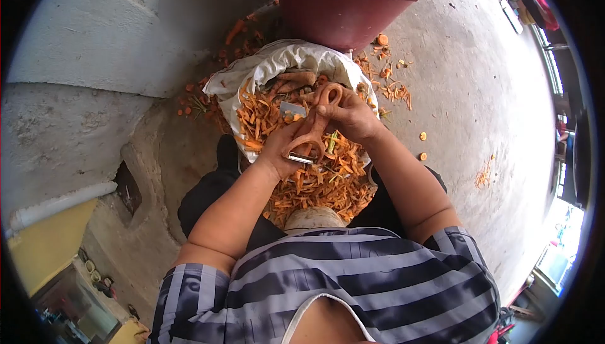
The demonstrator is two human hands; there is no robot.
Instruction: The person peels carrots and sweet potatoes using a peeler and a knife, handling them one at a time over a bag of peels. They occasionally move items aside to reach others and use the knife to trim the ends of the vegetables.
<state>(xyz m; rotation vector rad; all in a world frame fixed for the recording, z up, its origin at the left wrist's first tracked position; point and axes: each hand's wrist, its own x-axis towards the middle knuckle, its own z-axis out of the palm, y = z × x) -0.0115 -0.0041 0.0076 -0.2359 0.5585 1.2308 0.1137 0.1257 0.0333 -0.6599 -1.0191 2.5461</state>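
Observation:
A Y-shaped peeler (330, 94) with an orange-brown handle lies slantwise between my hands, its metal blade toward me. My right hand (354, 116) grips the handle, thumb pressed across it. My left hand (282, 150) is closed right beside the peeler's head; I cannot tell what its fingers hold, since the peeler hides them. Just beyond the left fingers a flat grey metal blade (292, 109) shows. Below both hands, a white sack (222, 80) with a rolled-down rim holds orange peelings (324, 187). A few whole carrots (293, 81) rest at its far side.
Behind the sack stands a large dark red tub (343, 10) with orange pieces inside. Carrot scraps (394, 88) are scattered on the concrete floor (466, 92). A rough grey wall (82, 47) rises at the left. My knees flank the sack.

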